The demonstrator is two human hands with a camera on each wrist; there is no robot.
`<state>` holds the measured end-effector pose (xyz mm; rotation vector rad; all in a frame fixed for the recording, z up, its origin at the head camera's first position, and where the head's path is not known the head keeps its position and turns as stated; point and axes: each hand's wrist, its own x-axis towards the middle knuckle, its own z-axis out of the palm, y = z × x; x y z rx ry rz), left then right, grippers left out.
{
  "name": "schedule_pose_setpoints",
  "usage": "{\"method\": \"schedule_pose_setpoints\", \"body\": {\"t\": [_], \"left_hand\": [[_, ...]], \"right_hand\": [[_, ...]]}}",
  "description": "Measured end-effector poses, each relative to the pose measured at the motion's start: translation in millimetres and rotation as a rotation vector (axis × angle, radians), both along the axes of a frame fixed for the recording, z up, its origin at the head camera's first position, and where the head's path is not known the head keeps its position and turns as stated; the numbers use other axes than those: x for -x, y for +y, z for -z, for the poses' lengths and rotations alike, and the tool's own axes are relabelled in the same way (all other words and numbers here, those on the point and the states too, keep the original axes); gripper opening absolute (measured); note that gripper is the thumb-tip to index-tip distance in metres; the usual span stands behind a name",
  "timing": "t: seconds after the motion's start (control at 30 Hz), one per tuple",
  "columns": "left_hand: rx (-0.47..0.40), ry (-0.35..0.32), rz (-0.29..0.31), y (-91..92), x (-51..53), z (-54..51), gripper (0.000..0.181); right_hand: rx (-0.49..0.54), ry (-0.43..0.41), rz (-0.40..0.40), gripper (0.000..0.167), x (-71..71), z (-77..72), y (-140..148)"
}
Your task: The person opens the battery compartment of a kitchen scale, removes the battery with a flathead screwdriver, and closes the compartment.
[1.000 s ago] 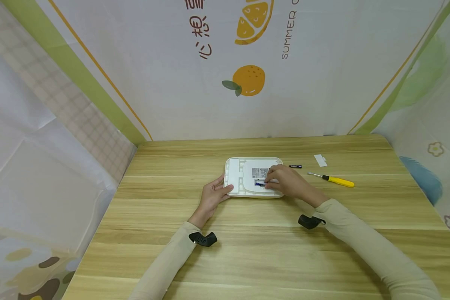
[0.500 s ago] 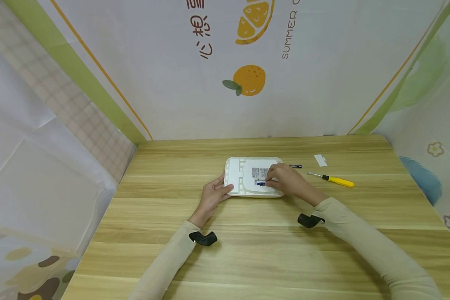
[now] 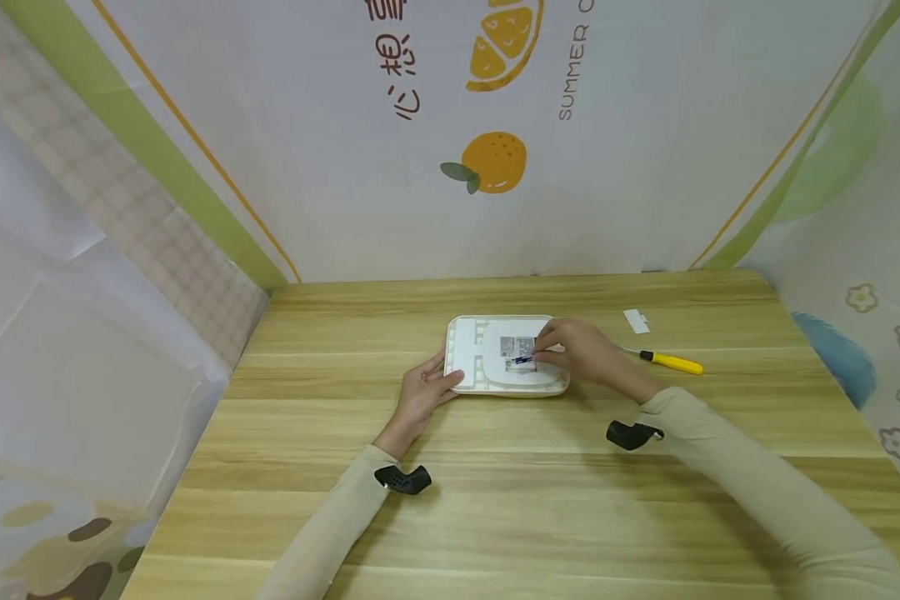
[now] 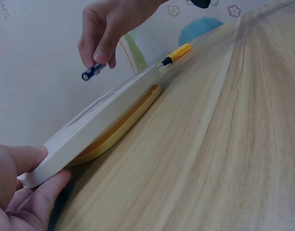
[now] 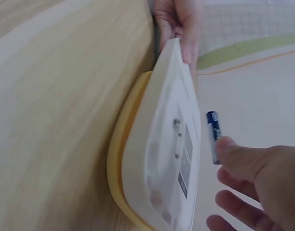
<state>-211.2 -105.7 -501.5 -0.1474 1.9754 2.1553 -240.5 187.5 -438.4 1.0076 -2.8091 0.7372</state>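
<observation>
A white plastic device [image 3: 461, 354] lies with its labelled underside up and tilted. Beneath it shows a yellow part [image 4: 121, 132]. My left hand [image 3: 417, 398] grips its left edge, thumb on top and fingers below. Between thumb and fingers, my right hand [image 3: 583, 354] pinches a dark blue battery [image 5: 213, 130]. Both wrist views show the battery held apart from the device, just above its underside. The right wrist view shows a battery slot [image 5: 179, 139] with a metal spring at one end.
To the right on the wooden table [image 3: 510, 508] lies a yellow-handled screwdriver [image 3: 675, 362], its tip partly behind my right hand. A small white cover [image 3: 634, 322] lies beyond it. A printed cloth [image 3: 607, 200] hangs behind the table.
My right hand has lifted the battery out of the slot and shifted slightly right. It now hides the other battery on the table. My left hand keeps its grip.
</observation>
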Motion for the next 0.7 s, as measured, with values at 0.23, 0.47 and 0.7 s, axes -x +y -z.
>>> {"method": "schedule_pose_setpoints", "body": {"t": [0.23, 0.47, 0.7], "left_hand": [[-0.003, -0.001, 0.000, -0.9, 0.5, -0.8, 0.063], [-0.004, -0.004, -0.004, -2.8, 0.2, -1.0, 0.062], [-0.022, 0.001, 0.000, -0.6, 1.4, 2.1, 0.063]], "right_hand": [[0.165, -0.105, 0.110, 0.009, 2.9, -4.5, 28], [0.199, -0.092, 0.199, 0.014, 12.3, 3.3, 54], [0.155, -0.068, 0.277, 0.014, 17.3, 14.1, 70]]}}
